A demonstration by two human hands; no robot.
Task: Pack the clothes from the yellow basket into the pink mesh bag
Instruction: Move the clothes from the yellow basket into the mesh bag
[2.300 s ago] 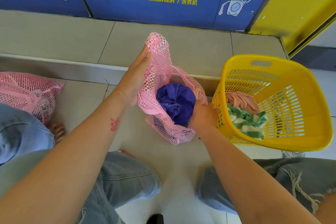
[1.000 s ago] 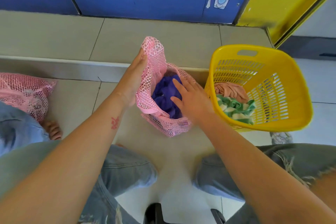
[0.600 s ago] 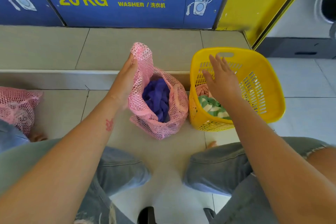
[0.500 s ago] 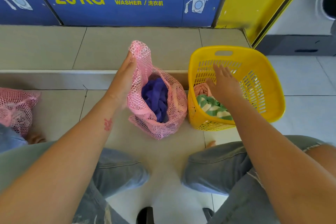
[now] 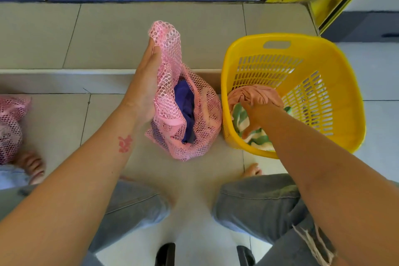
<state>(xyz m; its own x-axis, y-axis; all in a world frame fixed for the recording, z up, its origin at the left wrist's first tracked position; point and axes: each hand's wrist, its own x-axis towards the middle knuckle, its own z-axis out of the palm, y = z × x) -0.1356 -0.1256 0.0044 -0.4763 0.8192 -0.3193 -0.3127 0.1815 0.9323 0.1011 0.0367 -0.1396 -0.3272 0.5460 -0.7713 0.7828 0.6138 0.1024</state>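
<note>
While the left hand [image 5: 146, 90] pinches the pink mesh bag [image 5: 194, 114] open, the right hand [image 5: 257, 114], at three o'clock inside the yellow basket [image 5: 336, 84], seems to close its fingers on the peach garment [image 5: 254, 95].

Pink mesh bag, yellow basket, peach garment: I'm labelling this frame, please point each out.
pink mesh bag [image 5: 205, 127], head view, right mesh wall.
yellow basket [image 5: 345, 84], head view, right inner wall.
peach garment [image 5: 257, 95], head view, bunched top.

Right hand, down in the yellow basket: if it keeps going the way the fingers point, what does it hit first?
The right hand already rests on the clothes, so it would likely press first into the peach garment, bunched over the green-and-white striped cloth in the yellow basket. Depth is unclear.
</note>
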